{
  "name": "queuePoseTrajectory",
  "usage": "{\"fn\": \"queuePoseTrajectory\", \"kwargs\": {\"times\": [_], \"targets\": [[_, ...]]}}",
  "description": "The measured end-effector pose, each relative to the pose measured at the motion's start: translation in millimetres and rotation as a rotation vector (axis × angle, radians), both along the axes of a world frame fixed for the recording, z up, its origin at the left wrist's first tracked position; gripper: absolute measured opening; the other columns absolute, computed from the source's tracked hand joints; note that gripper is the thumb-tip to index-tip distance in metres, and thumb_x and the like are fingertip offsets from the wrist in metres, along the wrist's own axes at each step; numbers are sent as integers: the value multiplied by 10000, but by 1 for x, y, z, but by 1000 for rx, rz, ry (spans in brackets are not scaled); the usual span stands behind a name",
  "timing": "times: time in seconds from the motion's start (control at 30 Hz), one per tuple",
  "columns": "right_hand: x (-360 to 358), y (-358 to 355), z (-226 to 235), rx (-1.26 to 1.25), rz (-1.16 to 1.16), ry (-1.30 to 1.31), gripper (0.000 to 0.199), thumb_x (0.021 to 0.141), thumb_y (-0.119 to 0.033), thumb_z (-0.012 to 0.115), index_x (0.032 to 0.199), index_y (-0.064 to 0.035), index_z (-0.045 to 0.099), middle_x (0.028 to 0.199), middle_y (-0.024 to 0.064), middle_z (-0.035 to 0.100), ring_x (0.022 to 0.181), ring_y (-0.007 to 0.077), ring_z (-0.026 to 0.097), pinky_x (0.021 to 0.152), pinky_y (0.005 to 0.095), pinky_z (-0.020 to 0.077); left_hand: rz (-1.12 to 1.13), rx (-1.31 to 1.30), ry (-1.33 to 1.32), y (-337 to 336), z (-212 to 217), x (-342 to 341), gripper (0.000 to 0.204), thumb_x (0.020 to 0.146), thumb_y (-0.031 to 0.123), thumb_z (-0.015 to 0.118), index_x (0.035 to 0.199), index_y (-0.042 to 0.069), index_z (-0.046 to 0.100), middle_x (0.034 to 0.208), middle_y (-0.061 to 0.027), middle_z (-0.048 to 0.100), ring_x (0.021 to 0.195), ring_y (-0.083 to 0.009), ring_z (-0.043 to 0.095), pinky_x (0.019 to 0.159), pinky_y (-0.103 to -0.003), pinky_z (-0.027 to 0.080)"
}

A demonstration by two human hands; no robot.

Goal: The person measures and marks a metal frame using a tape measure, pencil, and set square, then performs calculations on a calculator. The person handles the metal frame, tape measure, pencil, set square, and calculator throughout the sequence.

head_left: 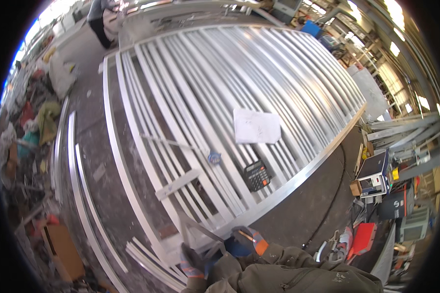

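Here I'd keep the angled grey frame [201,228] steady, just ahead of my left hand [191,262], and guide the slim stick [247,236] lightly. My right hand [249,239] is curled around that stick, fingers pointing leftward; my left points upward, its grip I can't tell. Hands apart, metal bars [116,141] stretching ahead of both.

Two hands [192,263] [250,239], one calculator [257,176]
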State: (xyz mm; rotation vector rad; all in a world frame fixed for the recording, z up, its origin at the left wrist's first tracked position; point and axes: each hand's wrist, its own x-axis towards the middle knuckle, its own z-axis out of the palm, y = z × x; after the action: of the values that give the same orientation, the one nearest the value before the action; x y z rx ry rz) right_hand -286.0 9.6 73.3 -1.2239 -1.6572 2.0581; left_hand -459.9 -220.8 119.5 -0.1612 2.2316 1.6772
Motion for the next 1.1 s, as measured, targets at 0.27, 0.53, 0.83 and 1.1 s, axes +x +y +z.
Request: {"fn": "queuePoseTrajectory", "kwargs": {"times": [0.27,0.53,0.83,1.1], "targets": [[-13,19,75,237,209,-155,213,946,-178,768,1113,-54,726,894,70,735,807,149,675,704,339,551,-652,-150,452,75,24,1,462,999,169,628,1447,101,536,1114,-246,693,958,-470,700,762,-548,575],[16,90,98,-118,-35,118,168,969,-186,760,1034,-36,722,816,37,690,729,83,612,591,292,487,-648,-160,192,136,32,27,472,973,239,697,1400,73,587,1132,-208,709,1002,-369,717,853,-464,577],[67,201,93,157,225,-187,275,970,-240,738,1105,-3,707,857,86,726,760,149,651,664,360,555,-632,-135,-197,174,0,95,391,997,299,675,1292,43,689,1127,-167,749,978,-239,721,866,-385,577],[71,205,61,76,204,-140,266,938,-220,743,1078,5,719,882,70,726,797,141,631,708,343,529,-490,5,-335,164,-27,109,403,974,252,658,1298,15,692,1130,-159,764,1041,-221,710,921,-367,552]]}}
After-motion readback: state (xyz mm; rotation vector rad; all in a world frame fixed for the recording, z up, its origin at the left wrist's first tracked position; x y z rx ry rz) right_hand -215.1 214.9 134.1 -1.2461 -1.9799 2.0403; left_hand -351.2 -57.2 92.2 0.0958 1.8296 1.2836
